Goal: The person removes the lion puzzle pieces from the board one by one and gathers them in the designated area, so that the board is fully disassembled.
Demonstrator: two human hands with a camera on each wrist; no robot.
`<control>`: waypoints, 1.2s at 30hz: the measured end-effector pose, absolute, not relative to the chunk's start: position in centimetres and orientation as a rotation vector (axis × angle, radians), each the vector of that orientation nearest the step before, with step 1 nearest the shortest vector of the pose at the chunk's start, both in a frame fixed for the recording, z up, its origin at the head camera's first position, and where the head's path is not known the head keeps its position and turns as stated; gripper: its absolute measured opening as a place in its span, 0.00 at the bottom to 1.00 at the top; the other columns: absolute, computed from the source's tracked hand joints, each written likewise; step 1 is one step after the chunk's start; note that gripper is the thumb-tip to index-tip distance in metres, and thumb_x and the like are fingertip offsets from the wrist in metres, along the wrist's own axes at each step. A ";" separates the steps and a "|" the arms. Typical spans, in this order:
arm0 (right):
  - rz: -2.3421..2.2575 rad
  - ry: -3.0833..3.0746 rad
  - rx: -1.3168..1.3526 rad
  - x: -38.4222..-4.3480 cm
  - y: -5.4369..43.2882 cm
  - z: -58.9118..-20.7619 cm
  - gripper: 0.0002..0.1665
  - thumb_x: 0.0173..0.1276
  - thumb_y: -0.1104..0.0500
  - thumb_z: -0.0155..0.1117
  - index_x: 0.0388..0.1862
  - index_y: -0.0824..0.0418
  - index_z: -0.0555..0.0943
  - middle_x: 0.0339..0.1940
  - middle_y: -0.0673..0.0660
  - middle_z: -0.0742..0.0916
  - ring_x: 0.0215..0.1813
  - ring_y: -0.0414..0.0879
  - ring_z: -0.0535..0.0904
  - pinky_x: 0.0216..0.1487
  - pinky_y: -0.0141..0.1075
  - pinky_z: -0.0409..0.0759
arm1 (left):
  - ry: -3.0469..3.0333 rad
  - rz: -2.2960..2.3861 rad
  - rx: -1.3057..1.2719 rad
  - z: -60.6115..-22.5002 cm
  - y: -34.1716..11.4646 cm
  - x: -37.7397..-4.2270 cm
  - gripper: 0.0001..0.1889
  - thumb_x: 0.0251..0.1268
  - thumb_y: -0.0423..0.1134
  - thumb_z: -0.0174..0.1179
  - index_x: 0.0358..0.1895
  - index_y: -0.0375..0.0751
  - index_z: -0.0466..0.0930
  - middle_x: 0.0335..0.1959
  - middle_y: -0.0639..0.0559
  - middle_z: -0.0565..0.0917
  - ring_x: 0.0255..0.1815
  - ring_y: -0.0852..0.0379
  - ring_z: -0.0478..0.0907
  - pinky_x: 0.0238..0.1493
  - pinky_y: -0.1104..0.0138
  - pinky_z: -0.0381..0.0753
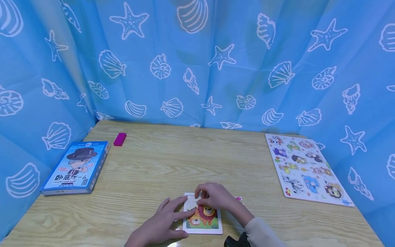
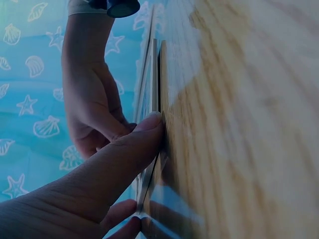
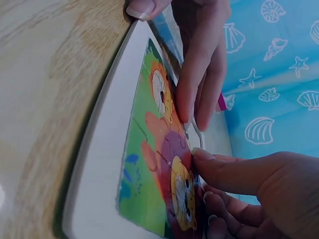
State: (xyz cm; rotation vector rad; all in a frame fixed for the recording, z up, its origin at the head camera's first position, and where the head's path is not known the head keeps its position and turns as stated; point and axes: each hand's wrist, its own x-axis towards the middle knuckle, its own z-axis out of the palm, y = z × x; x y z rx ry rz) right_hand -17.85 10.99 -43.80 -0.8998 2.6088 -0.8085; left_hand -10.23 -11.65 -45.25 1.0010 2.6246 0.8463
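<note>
A jigsaw puzzle (image 1: 202, 224) in a white-bordered tray (image 1: 205, 231) lies flat on the table, with a lion and another orange animal in its picture. My left hand (image 1: 165, 219) spreads over its left side: the thumb (image 2: 149, 122) rests at the near edge, a finger (image 3: 192, 89) reaches onto the picture and others touch the far left corner. Over the upper part of the puzzle, my right hand (image 1: 214, 195) bends its fingers and thumb (image 3: 209, 162) together around a puzzle piece, mostly hidden by the fingers. The tray's upper part shows pale.
A blue game box (image 1: 75, 168) lies on the left, a small magenta block (image 1: 120, 139) beyond it. An animal peg board (image 1: 305, 168) sits at the right. Something pink (image 1: 239, 198) peeks out behind my right forearm. A blue shell-print curtain (image 1: 197, 61) surrounds the wooden table (image 1: 154, 164).
</note>
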 end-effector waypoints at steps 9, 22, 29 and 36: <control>-0.745 2.620 -0.962 -17.7 11.2 -43.9 0.10 0.58 0.59 0.71 0.36 0.53 0.79 0.26 0.44 0.75 0.28 0.36 0.70 0.31 0.32 0.69 | 2.649 0.823 1.025 -45.2 -11.6 -10.1 0.32 0.61 0.61 0.57 0.68 0.55 0.69 0.71 0.43 0.58 0.70 0.46 0.54 0.65 0.41 0.50; -0.782 2.604 -0.947 -17.3 11.4 -43.5 0.13 0.56 0.62 0.72 0.38 0.52 0.78 0.32 0.48 0.73 0.30 0.39 0.68 0.31 0.33 0.68 | 2.633 0.833 0.999 -45.2 -11.7 -10.2 0.32 0.61 0.62 0.56 0.68 0.56 0.68 0.72 0.44 0.57 0.71 0.45 0.53 0.65 0.41 0.48; -0.858 2.565 -0.918 -17.3 11.6 -43.7 0.12 0.57 0.63 0.72 0.36 0.52 0.79 0.35 0.50 0.72 0.29 0.39 0.68 0.30 0.32 0.69 | 2.633 0.827 1.014 -45.3 -11.7 -10.2 0.32 0.61 0.61 0.56 0.68 0.56 0.68 0.72 0.43 0.57 0.71 0.45 0.52 0.66 0.41 0.48; -0.863 2.555 -0.881 -17.4 11.7 -43.7 0.16 0.57 0.64 0.72 0.44 0.54 0.80 0.38 0.53 0.72 0.30 0.40 0.70 0.30 0.31 0.71 | 2.647 0.803 1.017 -45.3 -11.6 -10.1 0.32 0.61 0.60 0.57 0.68 0.55 0.68 0.72 0.43 0.57 0.72 0.46 0.52 0.66 0.41 0.47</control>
